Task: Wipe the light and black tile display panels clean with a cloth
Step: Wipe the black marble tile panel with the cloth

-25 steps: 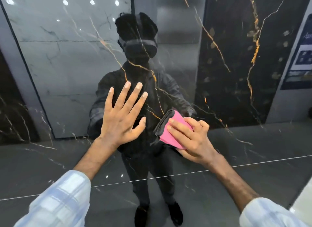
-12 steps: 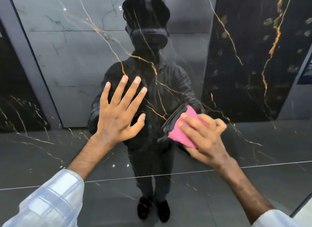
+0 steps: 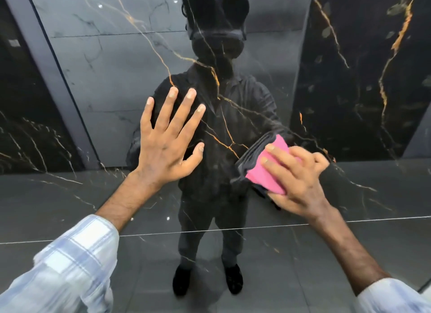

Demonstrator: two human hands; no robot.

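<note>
there is one view, from a wide-angle camera worn on the person's head. it faces forward and somewhat down, square onto a glossy black tile panel (image 3: 233, 126) that fills almost the whole frame, and it sits close, within arm's reach of the surface. both forearms come in from the bottom corners, the left hand (image 3: 168, 144) left of centre and the right hand (image 3: 296, 177) right of centre on a cloth (image 3: 263, 172). the wide lens makes upright lines lean near the borders. the panel mirrors the wearer, so the headset (image 3: 218, 36) appears reflected at top centre, facing back toward the lens.
</note>
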